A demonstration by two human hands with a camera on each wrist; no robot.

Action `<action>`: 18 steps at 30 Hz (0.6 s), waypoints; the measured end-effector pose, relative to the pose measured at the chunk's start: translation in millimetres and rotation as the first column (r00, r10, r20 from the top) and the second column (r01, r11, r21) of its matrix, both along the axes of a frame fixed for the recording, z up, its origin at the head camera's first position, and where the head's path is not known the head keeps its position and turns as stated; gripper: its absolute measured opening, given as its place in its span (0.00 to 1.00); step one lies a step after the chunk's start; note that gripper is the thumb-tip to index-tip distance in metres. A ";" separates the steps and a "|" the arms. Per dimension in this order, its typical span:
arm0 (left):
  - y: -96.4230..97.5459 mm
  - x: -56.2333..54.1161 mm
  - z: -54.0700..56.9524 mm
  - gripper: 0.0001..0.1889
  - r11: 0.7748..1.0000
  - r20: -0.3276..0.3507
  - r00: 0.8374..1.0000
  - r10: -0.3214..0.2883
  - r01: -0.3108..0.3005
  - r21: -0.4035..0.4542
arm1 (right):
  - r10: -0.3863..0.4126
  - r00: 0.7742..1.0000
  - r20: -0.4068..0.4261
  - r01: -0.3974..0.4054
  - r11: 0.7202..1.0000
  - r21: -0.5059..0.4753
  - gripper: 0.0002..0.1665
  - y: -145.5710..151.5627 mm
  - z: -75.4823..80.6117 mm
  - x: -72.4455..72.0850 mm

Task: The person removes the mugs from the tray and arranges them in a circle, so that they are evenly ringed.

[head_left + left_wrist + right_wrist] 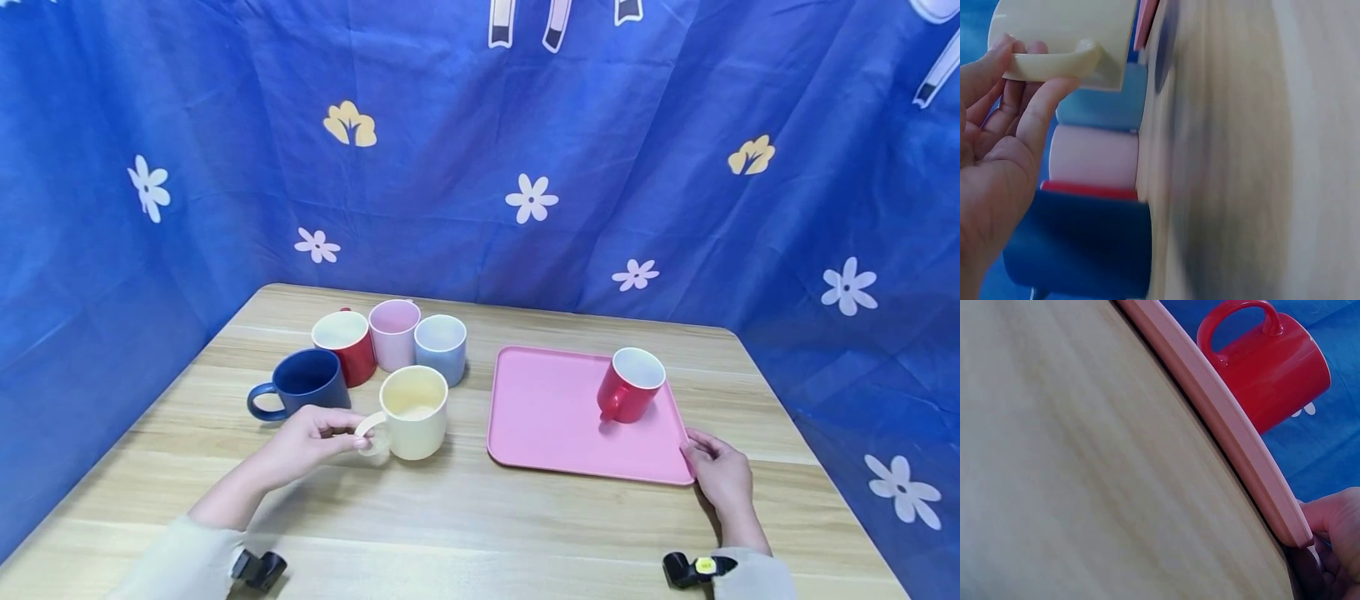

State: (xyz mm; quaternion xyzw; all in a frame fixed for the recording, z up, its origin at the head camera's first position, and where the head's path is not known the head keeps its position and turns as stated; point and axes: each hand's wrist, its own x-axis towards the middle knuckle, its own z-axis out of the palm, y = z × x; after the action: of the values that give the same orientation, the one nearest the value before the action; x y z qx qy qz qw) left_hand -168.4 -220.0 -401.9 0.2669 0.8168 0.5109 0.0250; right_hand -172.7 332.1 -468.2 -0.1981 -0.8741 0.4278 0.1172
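My left hand (318, 446) pinches the handle of a cream mug (420, 429) between thumb and fingers. In the left wrist view the cream mug (1060, 31) is held upright above the tabletop, its shadow on the wood beside it. At the right, my right hand (723, 473) grips the front right corner of a pink tray (555, 408), thumb at the rim and fingers at its outer edge. A red mug (628, 392) with a white inside stands on the tray's right part, its handle toward me.
Left of the tray stand a dark blue mug (318, 387), a red mug (358, 354), a pink mug (395, 337) and a light blue mug (442, 354), close together behind the cream one. A blue patterned curtain (450, 167) surrounds the wooden table (465, 533) at the back and sides.
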 end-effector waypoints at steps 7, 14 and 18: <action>-18.4 6.4 -2.8 0.06 1.000 0.000 1.000 -0.006 0.006 0.016 | 0.000 1.000 0.002 0.000 1.000 -0.002 0.20 -0.7 0.8 0.0; -36.2 7.3 -8.0 0.09 0.995 0.086 0.996 -0.019 0.010 0.099 | 0.004 1.000 -0.007 -0.004 1.000 -0.003 0.19 -0.9 1.9 0.8; -44.6 7.5 -10.1 0.08 0.994 0.099 0.995 -0.011 0.000 0.108 | 0.006 1.000 -0.006 -0.006 1.000 -0.007 0.20 -1.1 1.7 1.2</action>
State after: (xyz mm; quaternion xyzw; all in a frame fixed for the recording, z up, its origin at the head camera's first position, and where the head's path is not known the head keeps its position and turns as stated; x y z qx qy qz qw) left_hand -160.9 -264.5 -412.0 0.2441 0.7850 0.5669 0.0528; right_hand -171.5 331.0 -466.5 -0.1949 -0.8727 0.4319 0.1177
